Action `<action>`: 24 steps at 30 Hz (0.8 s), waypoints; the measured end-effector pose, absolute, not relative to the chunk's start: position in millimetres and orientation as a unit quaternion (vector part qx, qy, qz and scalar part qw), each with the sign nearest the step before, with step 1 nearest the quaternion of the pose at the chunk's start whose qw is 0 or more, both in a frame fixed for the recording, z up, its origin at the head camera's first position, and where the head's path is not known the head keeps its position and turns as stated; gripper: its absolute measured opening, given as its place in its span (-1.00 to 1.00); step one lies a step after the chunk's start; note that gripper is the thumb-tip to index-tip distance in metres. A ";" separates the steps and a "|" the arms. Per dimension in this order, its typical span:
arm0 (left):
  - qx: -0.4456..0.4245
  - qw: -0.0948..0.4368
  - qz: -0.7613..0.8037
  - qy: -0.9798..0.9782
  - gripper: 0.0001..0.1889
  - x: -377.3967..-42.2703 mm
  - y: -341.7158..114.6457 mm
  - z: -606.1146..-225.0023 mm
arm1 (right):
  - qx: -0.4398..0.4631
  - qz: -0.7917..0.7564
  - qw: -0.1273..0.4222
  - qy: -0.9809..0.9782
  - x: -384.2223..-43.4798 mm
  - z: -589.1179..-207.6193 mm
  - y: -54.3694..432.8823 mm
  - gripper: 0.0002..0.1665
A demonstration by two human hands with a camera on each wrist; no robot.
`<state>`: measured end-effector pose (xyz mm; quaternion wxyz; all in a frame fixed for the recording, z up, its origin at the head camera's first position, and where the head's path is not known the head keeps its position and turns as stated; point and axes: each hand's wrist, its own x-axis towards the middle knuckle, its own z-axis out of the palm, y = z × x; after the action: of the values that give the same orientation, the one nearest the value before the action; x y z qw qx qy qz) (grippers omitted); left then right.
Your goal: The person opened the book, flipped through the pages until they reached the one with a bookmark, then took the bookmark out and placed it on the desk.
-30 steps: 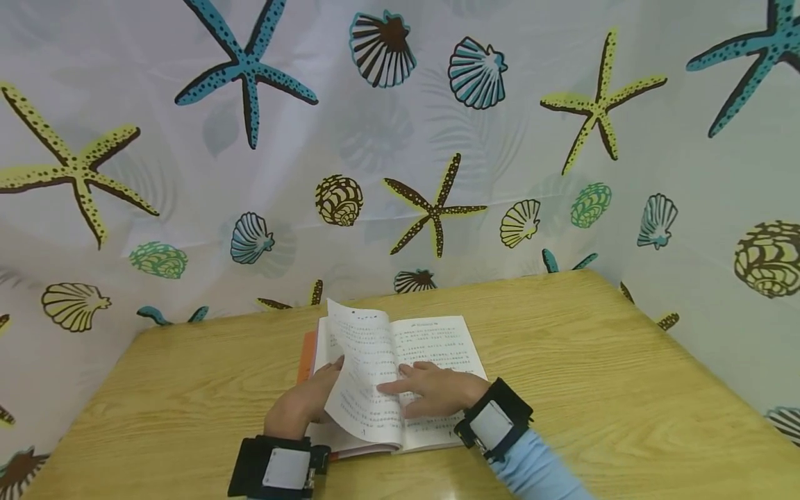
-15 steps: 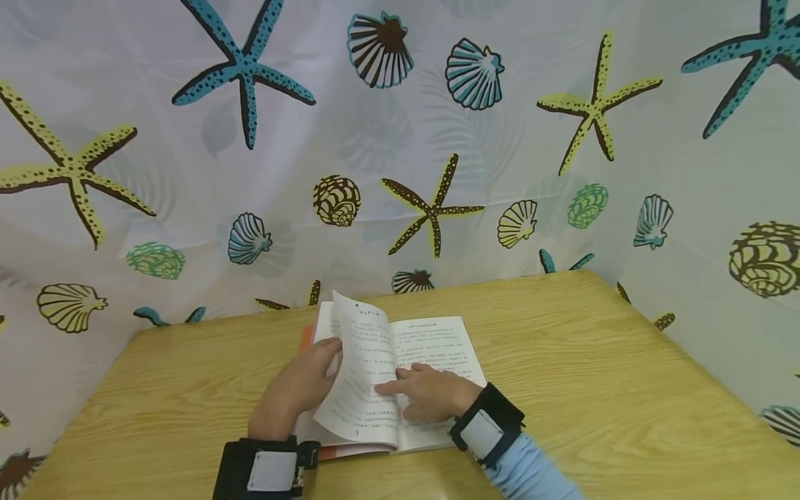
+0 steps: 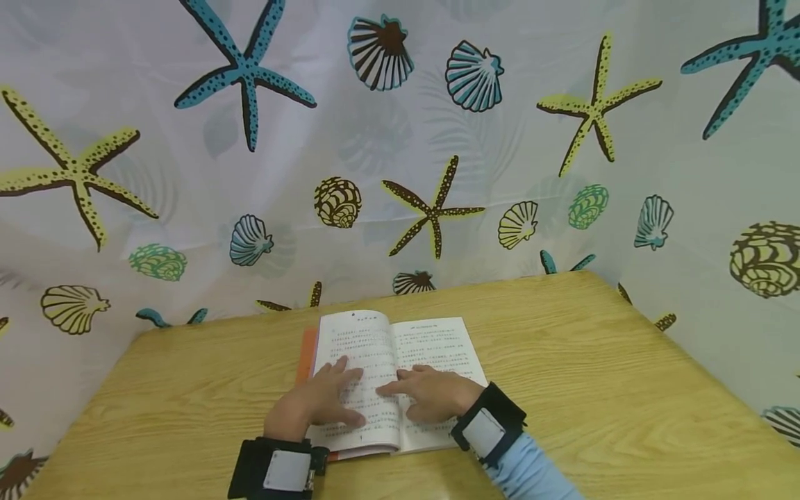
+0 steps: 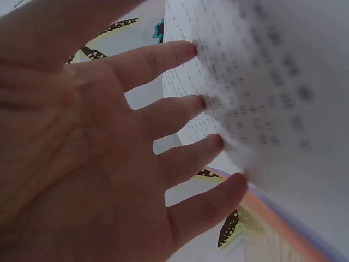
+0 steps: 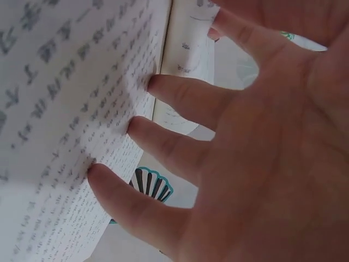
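Observation:
An open book (image 3: 431,340) with printed white pages lies on the table, an orange cover edge (image 3: 306,354) showing at its left. My left hand (image 3: 321,397) rests on the left page with fingers spread. In the left wrist view, the fingertips of the left hand (image 4: 103,147) touch the printed paper (image 4: 245,98). My right hand (image 3: 437,394) lies across the right page, its index finger reaching over the fold onto the left page. The right wrist view has several fingertips of the right hand (image 5: 234,142) against the page (image 5: 71,109) near the fold.
A wooden table (image 3: 594,389) extends around the book on all sides. Behind it and to the right hangs a white cloth (image 3: 400,125) printed with starfish and shells. Each wrist wears a black strap (image 3: 490,423) with a pale plate, and a light blue sleeve (image 3: 531,469) covers the right forearm.
The raised page has come down flat on the left side. My left hand has gone from the book's left edge, behind that page, to on top of it. The right hand stays nearly still.

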<state>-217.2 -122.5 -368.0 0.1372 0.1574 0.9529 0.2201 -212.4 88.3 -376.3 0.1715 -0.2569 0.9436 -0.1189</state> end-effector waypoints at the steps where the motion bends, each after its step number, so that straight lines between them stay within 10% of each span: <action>1: 0.145 0.157 0.219 0.952 -0.16 -217.5 -121.7 -369.7 | -0.255 -0.120 0.173 0.944 -212.6 -376.7 88.3 -0.37; 24: 0.124 0.176 0.233 0.948 -0.13 -217.7 -123.0 -371.7 | -0.106 -0.149 0.134 0.974 -238.2 -384.6 146.3 -0.31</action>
<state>-217.7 -123.0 -371.7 0.1759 0.1244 0.9482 0.2334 -238.2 146.3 -384.6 0.1343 -0.1056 0.9740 -0.1486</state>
